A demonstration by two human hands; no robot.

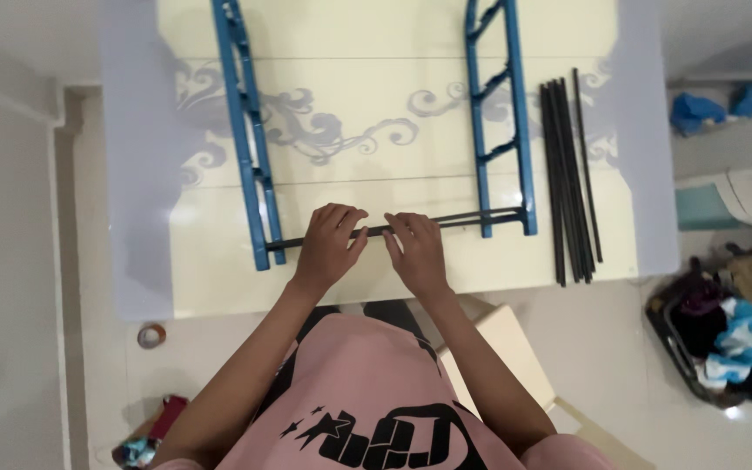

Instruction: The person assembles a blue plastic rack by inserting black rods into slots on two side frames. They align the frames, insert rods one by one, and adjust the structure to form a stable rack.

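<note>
Two blue ladder-shaped frames lie on a pale table, the left frame and the right frame roughly parallel. A thin black rod runs between their near ends. My left hand and my right hand rest side by side on the middle of this rod, fingers curled over it. A bundle of several loose black rods lies to the right of the right frame.
A basket of mixed clothes stands on the floor at the right. A roll of tape lies on the floor at the left. A light wooden stool sits under me by the table edge.
</note>
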